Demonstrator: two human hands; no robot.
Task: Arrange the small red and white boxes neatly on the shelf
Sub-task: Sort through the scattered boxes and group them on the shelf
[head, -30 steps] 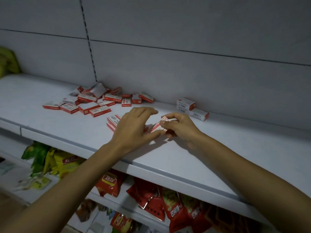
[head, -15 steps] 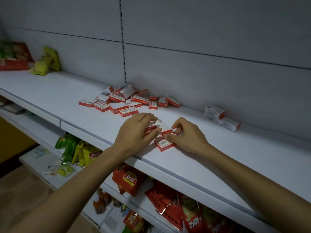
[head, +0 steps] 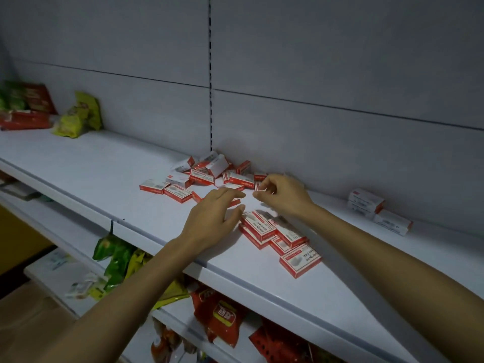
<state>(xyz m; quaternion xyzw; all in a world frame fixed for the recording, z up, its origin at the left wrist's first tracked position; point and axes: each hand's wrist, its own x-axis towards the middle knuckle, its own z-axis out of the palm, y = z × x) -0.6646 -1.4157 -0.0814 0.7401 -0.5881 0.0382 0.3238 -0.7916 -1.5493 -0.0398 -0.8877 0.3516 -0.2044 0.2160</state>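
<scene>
Several small red and white boxes lie in a loose pile [head: 209, 174] against the back panel on the white shelf [head: 104, 179]. A small group of boxes [head: 277, 234] sits overlapping near the front edge, the nearest one [head: 300, 259] slightly apart. Stacked boxes [head: 365, 203] and another box [head: 392, 222] stand at the right by the wall. My left hand [head: 214, 216] hovers with straight fingers over a box [head: 235, 202] at the pile's near edge. My right hand [head: 282, 195] has loosely curled fingers at the pile's right edge and holds nothing I can see.
Yellow-green snack bags [head: 76, 119] and red packets [head: 23, 111] sit at the shelf's far left. Lower shelves hold red snack bags [head: 222, 318] and green ones [head: 115, 258]. The grey back panel [head: 314, 140] closes the shelf behind the boxes.
Both hands left the small group near the front edge and moved back toward the pile. The box my right hand held now lies in that group. The view shifted left.
</scene>
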